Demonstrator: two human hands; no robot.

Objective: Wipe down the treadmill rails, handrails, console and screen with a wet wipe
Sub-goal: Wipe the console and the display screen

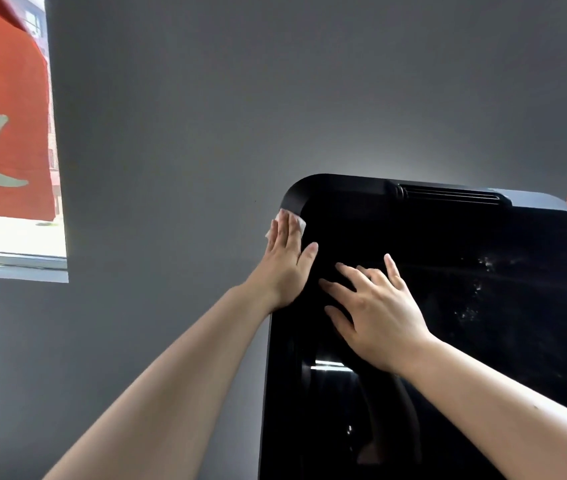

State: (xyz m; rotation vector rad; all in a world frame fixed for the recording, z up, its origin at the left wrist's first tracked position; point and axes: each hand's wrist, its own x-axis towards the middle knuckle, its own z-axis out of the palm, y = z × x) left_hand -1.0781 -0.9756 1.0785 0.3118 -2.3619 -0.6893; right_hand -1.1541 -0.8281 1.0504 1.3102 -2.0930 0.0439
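Two hands on screen (448, 306) w/ wipe (301, 224)

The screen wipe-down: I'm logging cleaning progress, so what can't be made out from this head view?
- Wet wipe: mostly hidden under the left hand; only its corners show.
- Screen: right and bottom parts cut off by the frame edges.
- Rails, handrails, console: out of view.
- Right hand: whether its fingers touch the glass is unclear.
- Specks: smears or reflections, undecidable.
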